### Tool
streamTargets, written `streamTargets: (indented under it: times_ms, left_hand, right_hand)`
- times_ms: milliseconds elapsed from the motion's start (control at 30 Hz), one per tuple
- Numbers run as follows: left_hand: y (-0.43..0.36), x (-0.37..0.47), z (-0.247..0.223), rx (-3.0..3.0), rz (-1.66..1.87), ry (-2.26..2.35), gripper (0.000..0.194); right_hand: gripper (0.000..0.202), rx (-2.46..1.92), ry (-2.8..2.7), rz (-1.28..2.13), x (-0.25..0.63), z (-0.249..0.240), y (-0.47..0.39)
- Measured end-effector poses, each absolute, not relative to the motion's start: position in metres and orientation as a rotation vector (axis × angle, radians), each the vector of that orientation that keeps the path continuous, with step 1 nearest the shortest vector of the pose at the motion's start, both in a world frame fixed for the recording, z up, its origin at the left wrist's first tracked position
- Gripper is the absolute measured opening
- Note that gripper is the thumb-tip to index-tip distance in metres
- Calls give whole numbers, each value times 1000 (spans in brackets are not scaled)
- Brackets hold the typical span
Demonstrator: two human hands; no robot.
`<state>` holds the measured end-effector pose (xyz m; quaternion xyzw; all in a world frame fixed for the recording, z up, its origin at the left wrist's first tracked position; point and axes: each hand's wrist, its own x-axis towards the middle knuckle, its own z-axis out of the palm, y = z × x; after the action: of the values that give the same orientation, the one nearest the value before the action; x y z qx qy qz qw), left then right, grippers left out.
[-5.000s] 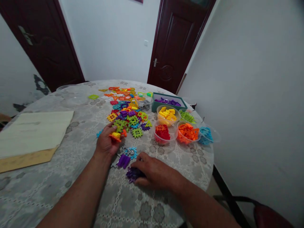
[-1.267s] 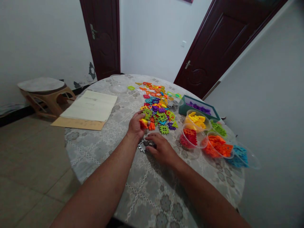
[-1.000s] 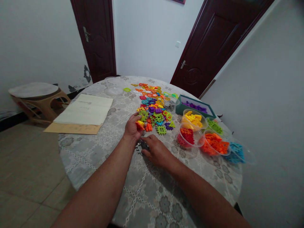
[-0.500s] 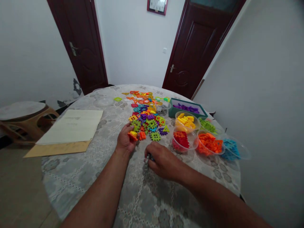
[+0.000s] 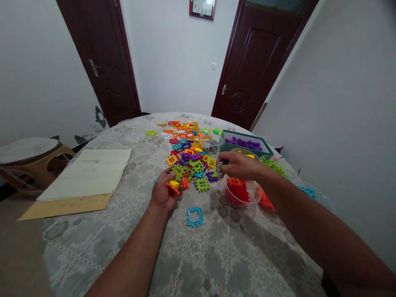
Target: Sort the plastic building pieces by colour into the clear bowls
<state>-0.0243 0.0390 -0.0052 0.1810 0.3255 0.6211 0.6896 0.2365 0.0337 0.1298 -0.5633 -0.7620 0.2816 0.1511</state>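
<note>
My left hand (image 5: 165,190) is closed around several plastic interlocking building pieces, among them a yellow piece (image 5: 174,184) and an orange piece (image 5: 173,189). A green piece (image 5: 177,173) shows at its fingertips. My right hand (image 5: 236,164) pinches a grey piece (image 5: 219,168) above the table, between the mixed pile of building pieces (image 5: 196,166) and the tubs. Just in front of it is a clear tub of red pieces (image 5: 238,190). A blue square frame piece (image 5: 194,217) lies flat on the tablecloth, nearer to me than the hands.
A clear tub of grey pieces (image 5: 213,143) and a green box of purple pieces (image 5: 246,142) stand farther back. Tubs with orange pieces (image 5: 266,201), light green pieces (image 5: 274,166) and blue pieces (image 5: 307,192) are at right. Paper sheets (image 5: 86,171) lie left.
My right hand has moved away from me and to the right with the grey piece. The blue square frame now shows where that hand was. My left hand has barely moved.
</note>
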Motion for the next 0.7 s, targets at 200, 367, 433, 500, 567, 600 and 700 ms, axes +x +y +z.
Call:
streamTargets:
  times_ms: [200,367,433,500,567,600,700]
  left_hand:
    - [36,-22,-4,381,1375,744,48]
    - [36,-23,-5,369,1371,743,48]
    - [35,-23,-4,361,1380,749,49]
    - [34,-22,-4,355,1383,755,49]
    - [34,-22,-3,355,1372,749,49]
    - [33,-21,-3,357,1364,744,48]
    - [33,-20,-3,367,1354,743,48]
  right_hand:
    - [8,-1889,-1720,619,257,129,147]
    - [25,-1923,-1490,556,259,111,218]
    - [30,-1919,-1432,560,260,101,232]
    - [30,-1906,-1393,559,261,92,239]
    - [27,-1887,-1375,560,262,86,241]
    - [25,-1877,-1373,563,262,84,241]
    - [15,-1852,-1369,561,262,80,243]
